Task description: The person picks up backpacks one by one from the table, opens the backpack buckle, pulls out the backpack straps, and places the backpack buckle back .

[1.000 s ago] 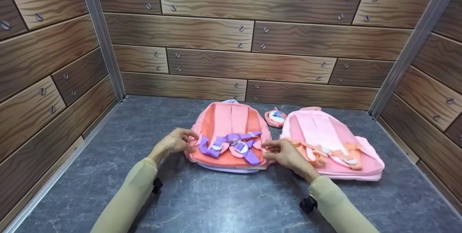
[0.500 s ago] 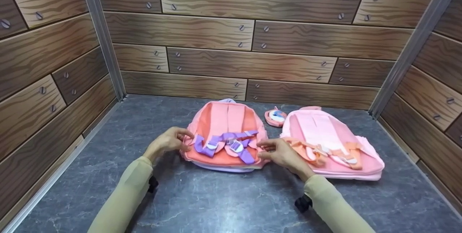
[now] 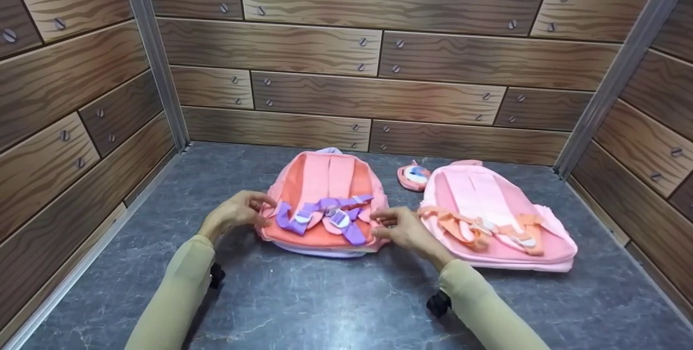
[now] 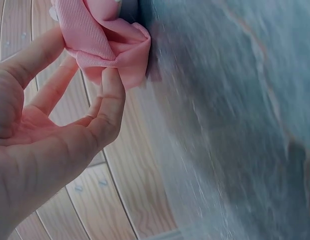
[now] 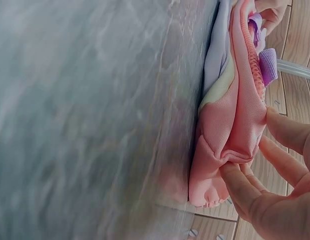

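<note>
Coral backpack point(image 3: 330, 176) lies strap side up on a grey marbled tabletop point(image 3: 303, 296), its purple straps point(image 3: 339, 202) bunched across the lower part. The left hand point(image 3: 234, 213) pinches the fabric at the backpack's left side; the right hand point(image 3: 409, 232) grips its right side between thumb and fingers. To the right of the coral backpack, apart from it, lies a light pink backpack point(image 3: 487, 195) with orange straps point(image 3: 533, 231). Between them, toward the rear, a small round pouch point(image 3: 414, 176) sits just beside the pink one. In front of the coral backpack, pale veins cross the tabletop and a patch of light gleams on it. Behind it stands a back wall point(image 3: 303, 90) printed with brown planks and screw heads. Matching side walls point(image 3: 48, 101) rise well to its left and right, with grey metal posts point(image 3: 154, 57) at both rear corners.
</note>
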The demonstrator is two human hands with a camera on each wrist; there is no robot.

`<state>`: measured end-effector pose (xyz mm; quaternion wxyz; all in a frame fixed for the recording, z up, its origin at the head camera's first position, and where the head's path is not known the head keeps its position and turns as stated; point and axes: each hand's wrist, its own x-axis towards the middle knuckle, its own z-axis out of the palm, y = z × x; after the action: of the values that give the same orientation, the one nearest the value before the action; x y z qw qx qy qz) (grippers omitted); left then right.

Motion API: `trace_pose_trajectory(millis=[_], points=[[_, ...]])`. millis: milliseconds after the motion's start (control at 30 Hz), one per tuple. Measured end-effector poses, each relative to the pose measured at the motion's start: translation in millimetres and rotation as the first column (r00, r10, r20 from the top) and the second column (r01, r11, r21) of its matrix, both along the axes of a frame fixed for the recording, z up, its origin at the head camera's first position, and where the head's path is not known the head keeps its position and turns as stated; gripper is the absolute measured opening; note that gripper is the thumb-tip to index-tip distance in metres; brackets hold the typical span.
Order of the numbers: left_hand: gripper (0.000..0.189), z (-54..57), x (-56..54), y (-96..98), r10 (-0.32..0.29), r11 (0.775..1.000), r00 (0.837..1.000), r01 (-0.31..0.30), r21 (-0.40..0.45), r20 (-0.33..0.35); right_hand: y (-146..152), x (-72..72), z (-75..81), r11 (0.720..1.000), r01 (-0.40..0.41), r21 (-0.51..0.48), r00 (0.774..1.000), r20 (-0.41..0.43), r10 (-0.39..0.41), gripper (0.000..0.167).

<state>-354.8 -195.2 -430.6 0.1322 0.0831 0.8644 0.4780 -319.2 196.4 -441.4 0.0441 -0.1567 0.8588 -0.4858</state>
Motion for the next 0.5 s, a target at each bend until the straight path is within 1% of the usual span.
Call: trace_pose_trajectory(millis=[133,267,367,500], points=[[0.051,1.4,0.3,-9.0,0.009,1.0,0.999,-0.009,0.008,0.031,-8.9,-0.2,-1.5,1.0,0.013,-0.005,1.0,0.002,-0.013,0.039],[0.051,2.0,0.8,-20.3,0.001,1.0,1.0,-0.001,-0.002,0.023,-19.6,0.2,-1.8,1.0,0.021,-0.008,0.999,0.027,-0.021,0.04],[0.052,2.8,1.1,-29.4,-0.001,1.0,1.0,0.001,-0.019,0.019,-27.9,-0.1,-1.2,1.0,0.026,0.004,0.999,0.022,-0.026,0.04],[0.053,4.0,1.1,-41.8,0.021,0.999,0.999,-0.02,-0.041,0.038,-39.9,-1.9,-0.2,0.999,0.033,0.017,0.999,0.006,-0.033,0.038]])
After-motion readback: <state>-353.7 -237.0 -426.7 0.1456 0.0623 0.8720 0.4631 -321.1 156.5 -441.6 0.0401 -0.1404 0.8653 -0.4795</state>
